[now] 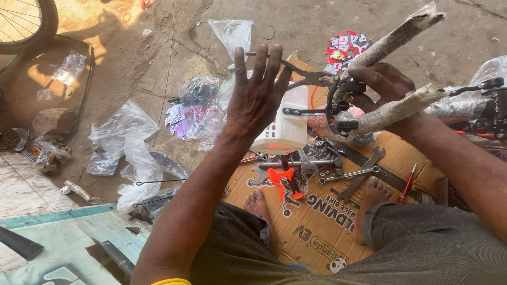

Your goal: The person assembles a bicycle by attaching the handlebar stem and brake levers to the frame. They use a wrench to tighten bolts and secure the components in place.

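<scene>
two hands up: left hand (257, 95) fingers splayed, holding nothing, over white plastic box (282, 126); right hand (383, 84) clenched on foam-wrapped fork (393, 108) by black metal brake caliper (338, 100).

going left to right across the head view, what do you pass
bicycle wheel → rock → clear plastic bags → left hand, open with fingers spread → white box → brake caliper → right hand, holding the wrapped fork → red screwdriver
</scene>
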Demonstrator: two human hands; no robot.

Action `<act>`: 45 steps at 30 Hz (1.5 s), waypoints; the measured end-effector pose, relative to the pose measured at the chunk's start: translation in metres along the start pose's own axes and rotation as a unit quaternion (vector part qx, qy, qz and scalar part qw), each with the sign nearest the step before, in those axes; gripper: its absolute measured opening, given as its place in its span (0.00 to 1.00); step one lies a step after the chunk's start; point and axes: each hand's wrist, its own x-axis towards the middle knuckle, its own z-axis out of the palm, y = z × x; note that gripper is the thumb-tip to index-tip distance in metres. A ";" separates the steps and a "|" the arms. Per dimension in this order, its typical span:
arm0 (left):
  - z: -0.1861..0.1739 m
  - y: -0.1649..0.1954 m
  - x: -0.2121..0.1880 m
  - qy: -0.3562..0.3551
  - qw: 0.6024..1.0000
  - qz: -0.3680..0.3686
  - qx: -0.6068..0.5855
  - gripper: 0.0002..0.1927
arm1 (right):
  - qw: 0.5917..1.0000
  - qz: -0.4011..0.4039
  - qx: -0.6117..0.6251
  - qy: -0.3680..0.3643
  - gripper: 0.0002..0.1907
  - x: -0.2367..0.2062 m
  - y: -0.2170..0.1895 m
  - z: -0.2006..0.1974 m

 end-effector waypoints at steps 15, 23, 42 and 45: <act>0.010 -0.014 0.018 0.109 0.991 0.072 0.036 0.05 | 0.999 0.001 0.006 0.032 0.28 -0.004 0.004 0.010; -0.001 -0.014 0.027 0.081 0.994 0.071 -0.026 0.09 | 0.999 0.026 -0.033 -0.020 0.29 0.007 0.002 0.000; -0.027 -0.008 0.047 -0.346 0.875 -0.158 -0.300 0.14 | 0.911 0.247 0.325 -0.058 0.36 -0.010 0.005 0.007; -0.037 -0.023 0.057 -0.493 0.721 -0.222 -0.433 0.15 | 0.912 0.244 0.325 -0.054 0.35 -0.009 0.004 0.006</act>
